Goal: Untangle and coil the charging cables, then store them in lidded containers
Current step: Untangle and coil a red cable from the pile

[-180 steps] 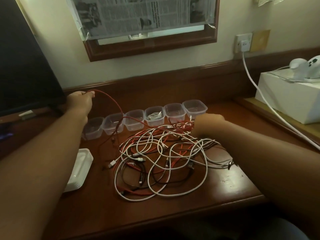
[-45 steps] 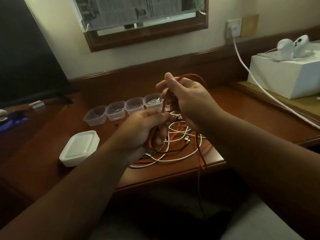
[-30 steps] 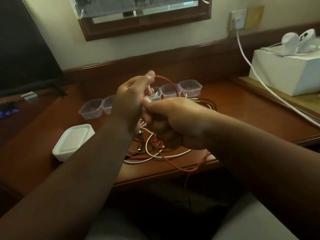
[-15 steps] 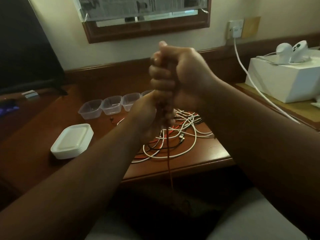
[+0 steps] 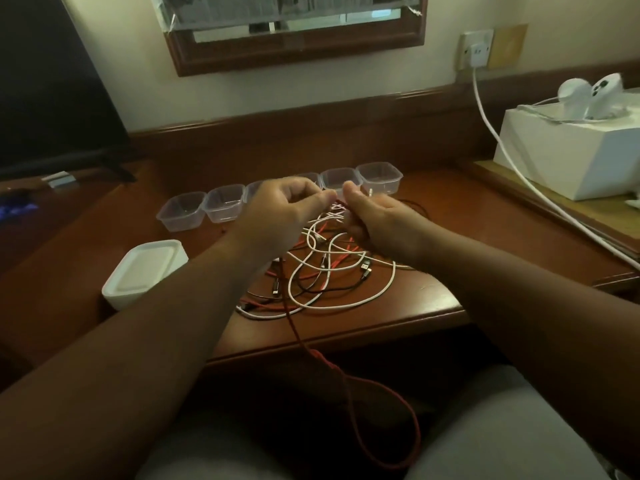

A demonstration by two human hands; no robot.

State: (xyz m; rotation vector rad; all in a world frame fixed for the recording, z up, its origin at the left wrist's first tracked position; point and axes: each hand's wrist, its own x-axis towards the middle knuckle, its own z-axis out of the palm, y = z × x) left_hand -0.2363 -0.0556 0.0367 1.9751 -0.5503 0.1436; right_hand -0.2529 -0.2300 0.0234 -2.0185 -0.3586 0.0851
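A tangle of white, red and black charging cables (image 5: 332, 271) lies on the wooden desk (image 5: 426, 299). My left hand (image 5: 280, 216) and my right hand (image 5: 377, 220) are side by side above the pile, both pinching the top of a red cable (image 5: 381, 386). That cable runs down between my arms, over the desk's front edge, and loops in my lap. A row of clear open containers (image 5: 183, 211) stands behind the pile, partly hidden by my hands. A stack of white lids (image 5: 143, 271) sits at the left.
A white box (image 5: 568, 154) with white devices on top stands at the right. A white power cord (image 5: 512, 168) runs from the wall socket (image 5: 476, 51) across the side ledge. A dark screen (image 5: 45, 91) stands at the back left, and a framed mirror hangs on the wall.
My hands have come down from a raised, stacked grip on the red cable to a low side-by-side pinch over the pile. More red cable now lies looped in my lap.
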